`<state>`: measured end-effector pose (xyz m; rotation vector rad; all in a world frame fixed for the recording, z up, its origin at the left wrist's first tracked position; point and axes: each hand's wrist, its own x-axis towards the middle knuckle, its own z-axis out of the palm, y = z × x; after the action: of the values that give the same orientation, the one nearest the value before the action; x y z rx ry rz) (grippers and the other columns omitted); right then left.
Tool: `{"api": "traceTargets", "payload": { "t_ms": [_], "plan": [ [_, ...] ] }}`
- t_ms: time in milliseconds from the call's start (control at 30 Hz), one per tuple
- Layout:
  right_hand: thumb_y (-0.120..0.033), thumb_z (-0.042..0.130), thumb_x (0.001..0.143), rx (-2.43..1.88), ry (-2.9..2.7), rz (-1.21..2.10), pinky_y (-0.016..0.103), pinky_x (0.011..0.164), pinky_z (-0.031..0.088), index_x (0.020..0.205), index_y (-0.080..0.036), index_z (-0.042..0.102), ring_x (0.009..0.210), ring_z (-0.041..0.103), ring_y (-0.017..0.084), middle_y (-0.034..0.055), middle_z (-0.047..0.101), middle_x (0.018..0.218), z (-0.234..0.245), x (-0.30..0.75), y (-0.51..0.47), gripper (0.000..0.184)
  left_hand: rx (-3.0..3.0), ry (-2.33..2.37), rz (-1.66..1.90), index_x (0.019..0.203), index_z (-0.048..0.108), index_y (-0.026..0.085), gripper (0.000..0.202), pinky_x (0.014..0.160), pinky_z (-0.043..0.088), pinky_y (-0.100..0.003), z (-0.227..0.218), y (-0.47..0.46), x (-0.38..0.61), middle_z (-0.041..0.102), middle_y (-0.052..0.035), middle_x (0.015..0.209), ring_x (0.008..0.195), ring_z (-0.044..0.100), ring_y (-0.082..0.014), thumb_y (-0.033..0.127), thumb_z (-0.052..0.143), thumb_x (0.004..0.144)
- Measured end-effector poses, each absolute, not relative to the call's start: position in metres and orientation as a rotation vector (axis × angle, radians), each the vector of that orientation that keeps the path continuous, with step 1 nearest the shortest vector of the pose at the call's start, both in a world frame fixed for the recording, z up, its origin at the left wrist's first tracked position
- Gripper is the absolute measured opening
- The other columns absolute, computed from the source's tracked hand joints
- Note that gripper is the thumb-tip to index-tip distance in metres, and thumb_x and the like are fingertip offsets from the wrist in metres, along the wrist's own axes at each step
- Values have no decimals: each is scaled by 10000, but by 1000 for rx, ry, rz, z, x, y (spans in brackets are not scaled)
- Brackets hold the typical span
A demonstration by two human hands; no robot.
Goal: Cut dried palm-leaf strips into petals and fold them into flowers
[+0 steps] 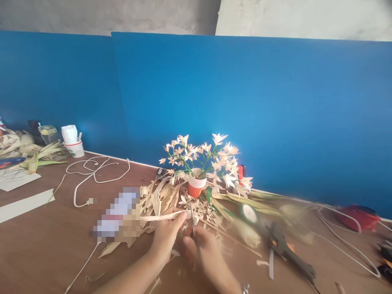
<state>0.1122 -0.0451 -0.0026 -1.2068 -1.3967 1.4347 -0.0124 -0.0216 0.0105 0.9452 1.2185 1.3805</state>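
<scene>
A pale strip of dried corn husk (151, 218) is pinched in my left hand (165, 239), its tip pointing right past my thumb. My right hand (205, 251) grips a pair of scissors (192, 222), the blades upright at that tip; whether they cut into it I cannot tell. Just beyond both hands, small cut husk petals (203, 213) lie scattered. A red and white paper cup (197, 188) behind them holds green stems with cream husk flowers (219, 157). Left of the cup is a heap of dried husks (163, 194).
A glue gun (290, 255) and a tape roll (249, 213) lie to the right. White cables (92, 173) curl at left, near a blurred-out flat object (116, 216). A white cup (74, 149) stands at the back left. A blue panel (245, 102) borders the table.
</scene>
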Motion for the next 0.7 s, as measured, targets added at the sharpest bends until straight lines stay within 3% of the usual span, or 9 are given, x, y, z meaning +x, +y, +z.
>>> {"api": "traceTargets", "payload": {
  "t_ms": [400, 467, 567, 700],
  "plan": [
    [-522, 613, 734, -1281, -1380, 1346, 172, 299, 288, 682, -171, 518, 298, 385, 72, -63, 475, 401, -12, 112, -43, 367, 799, 1085, 1416, 734, 638, 141, 245, 555, 401, -236, 9, -17, -13, 594, -4, 629, 604, 516, -136, 352, 721, 640],
    [-481, 614, 748, -1251, -1333, 1286, 191, 348, 359, 716, -170, 541, 363, 445, 94, -42, 518, 458, -8, 113, -43, 321, 851, 1088, 1339, 713, 644, 135, 228, 537, 386, -232, 10, -15, -15, 588, -6, 608, 579, 512, -133, 338, 712, 637],
    [-384, 636, 752, -1179, -1263, 1122, 232, 546, 477, 850, -180, 577, 602, 563, 144, 10, 609, 692, -3, 115, -42, 235, 1004, 1058, 1128, 662, 642, 140, 149, 505, 354, -222, 13, -15, -17, 577, 6, 558, 525, 487, -115, 281, 684, 641],
    [-330, 624, 748, -1160, -1259, 986, 257, 626, 483, 905, -194, 576, 695, 572, 168, 19, 609, 769, -4, 117, -39, 213, 1120, 1051, 918, 652, 635, 148, 67, 478, 324, -212, 17, -15, -19, 592, 14, 540, 504, 472, -105, 199, 662, 618]
  ]
}}
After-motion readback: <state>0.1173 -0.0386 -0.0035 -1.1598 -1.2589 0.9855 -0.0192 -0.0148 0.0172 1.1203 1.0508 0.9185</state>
